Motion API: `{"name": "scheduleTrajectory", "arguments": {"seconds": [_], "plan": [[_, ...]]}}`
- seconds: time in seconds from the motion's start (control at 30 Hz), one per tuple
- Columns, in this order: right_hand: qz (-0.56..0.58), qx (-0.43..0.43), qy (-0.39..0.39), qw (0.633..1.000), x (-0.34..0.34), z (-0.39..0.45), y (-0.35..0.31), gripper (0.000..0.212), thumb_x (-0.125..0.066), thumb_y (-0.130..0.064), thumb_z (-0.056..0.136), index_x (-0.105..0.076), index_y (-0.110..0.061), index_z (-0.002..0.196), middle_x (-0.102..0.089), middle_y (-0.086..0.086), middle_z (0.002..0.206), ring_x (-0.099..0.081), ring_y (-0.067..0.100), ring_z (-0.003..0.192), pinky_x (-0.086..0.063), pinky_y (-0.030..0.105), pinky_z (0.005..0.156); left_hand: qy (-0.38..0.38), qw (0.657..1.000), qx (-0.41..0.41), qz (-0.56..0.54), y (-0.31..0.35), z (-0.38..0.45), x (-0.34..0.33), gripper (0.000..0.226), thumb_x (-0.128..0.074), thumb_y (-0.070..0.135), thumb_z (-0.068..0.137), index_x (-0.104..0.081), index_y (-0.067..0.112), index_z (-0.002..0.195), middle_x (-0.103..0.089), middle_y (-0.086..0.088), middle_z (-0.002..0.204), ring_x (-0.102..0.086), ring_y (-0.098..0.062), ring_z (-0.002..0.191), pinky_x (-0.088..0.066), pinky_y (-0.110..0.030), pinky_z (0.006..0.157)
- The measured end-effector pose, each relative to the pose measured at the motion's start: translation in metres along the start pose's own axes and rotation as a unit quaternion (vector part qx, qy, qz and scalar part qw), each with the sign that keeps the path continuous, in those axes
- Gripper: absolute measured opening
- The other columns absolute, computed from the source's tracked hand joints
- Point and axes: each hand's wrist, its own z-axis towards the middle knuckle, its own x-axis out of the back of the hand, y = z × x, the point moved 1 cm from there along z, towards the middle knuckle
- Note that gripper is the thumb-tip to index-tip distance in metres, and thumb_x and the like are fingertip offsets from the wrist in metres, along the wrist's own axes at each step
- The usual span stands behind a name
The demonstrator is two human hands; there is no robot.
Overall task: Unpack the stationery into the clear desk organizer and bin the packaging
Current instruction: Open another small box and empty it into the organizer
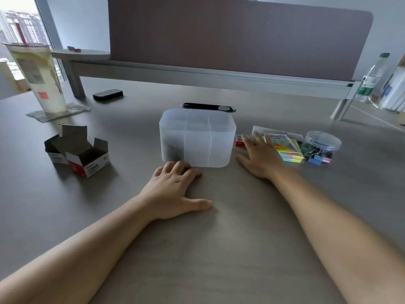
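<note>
The clear desk organizer point(198, 137) stands mid-desk, split into compartments, with dark items showing in its front-left one. My left hand point(173, 189) rests on the desk just in front of it, fingers curled, holding nothing. My right hand point(260, 156) lies open to the organizer's right, its fingers spread over a small red box point(238, 140) and beside packs of sticky notes point(289, 150). A clear round tub of coloured binder clips point(321, 148) sits further right. Two opened cardboard boxes point(76, 152) stand at the left.
A tall drink cup with a straw point(41, 77) stands on a wrapper at the far left. A black eraser-like block point(107, 94) and a black flat device point(208, 106) lie behind the organizer. A partition screen point(238, 38) closes the back; a water bottle point(370, 77) stands far right.
</note>
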Motion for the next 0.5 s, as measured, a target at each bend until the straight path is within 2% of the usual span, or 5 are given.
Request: {"name": "scheduleTrajectory", "arguments": {"seconds": [0.1, 0.2, 0.27, 0.37, 0.5], "plan": [[0.029, 0.014, 0.03, 0.999, 0.001, -0.009, -0.003, 0.059, -0.041, -0.036, 0.091, -0.021, -0.011, 0.141, -0.028, 0.014, 0.148, -0.01, 0.027, 0.142, -0.002, 0.036, 0.116, -0.003, 1.0, 0.003, -0.002, 0.001, 0.0, 0.0, 0.105, -0.016, 0.084, 0.042, -0.025, 0.036, 0.136, -0.025, 0.009, 0.14, -0.013, -0.013, 0.134, -0.01, -0.029, 0.112], [0.068, 0.013, 0.027, 0.997, 0.007, -0.03, -0.009, 0.056, -0.046, -0.032, 0.09, -0.027, -0.012, 0.138, -0.037, 0.015, 0.136, -0.03, 0.03, 0.13, -0.024, 0.034, 0.108, -0.005, 1.0, 0.006, -0.007, 0.002, 0.0, 0.001, 0.102, -0.023, 0.083, 0.047, -0.026, 0.034, 0.137, -0.026, 0.008, 0.141, -0.014, -0.014, 0.134, -0.011, -0.03, 0.112], [0.089, 0.018, 0.04, 0.995, 0.009, -0.047, -0.012, 0.055, -0.048, -0.03, 0.089, -0.03, -0.012, 0.138, -0.041, 0.013, 0.133, -0.039, 0.028, 0.124, -0.032, 0.033, 0.101, 0.0, 1.0, 0.005, -0.01, 0.002, -0.001, 0.002, 0.105, -0.019, 0.084, 0.044, -0.027, 0.034, 0.136, -0.027, 0.008, 0.141, -0.016, -0.014, 0.135, -0.012, -0.03, 0.112], [0.109, 0.028, 0.067, 0.991, 0.011, -0.064, -0.014, 0.056, -0.052, -0.028, 0.087, -0.032, -0.013, 0.137, -0.041, 0.011, 0.134, -0.039, 0.025, 0.125, -0.031, 0.034, 0.103, 0.003, 1.0, 0.008, -0.017, 0.005, -0.004, 0.004, 0.108, -0.015, 0.083, 0.04, -0.029, 0.034, 0.135, -0.029, 0.009, 0.141, -0.019, -0.014, 0.134, -0.015, -0.029, 0.111], [0.114, -0.021, 0.017, 0.993, 0.012, -0.069, -0.01, 0.066, -0.051, -0.036, 0.087, -0.02, -0.016, 0.142, -0.026, 0.007, 0.149, -0.021, 0.023, 0.138, -0.019, 0.036, 0.112, 0.005, 0.999, 0.015, -0.034, 0.005, -0.007, 0.004, 0.095, -0.029, 0.079, 0.051, -0.034, 0.032, 0.133, -0.032, 0.007, 0.14, -0.024, -0.013, 0.133, -0.018, -0.028, 0.11]]}}
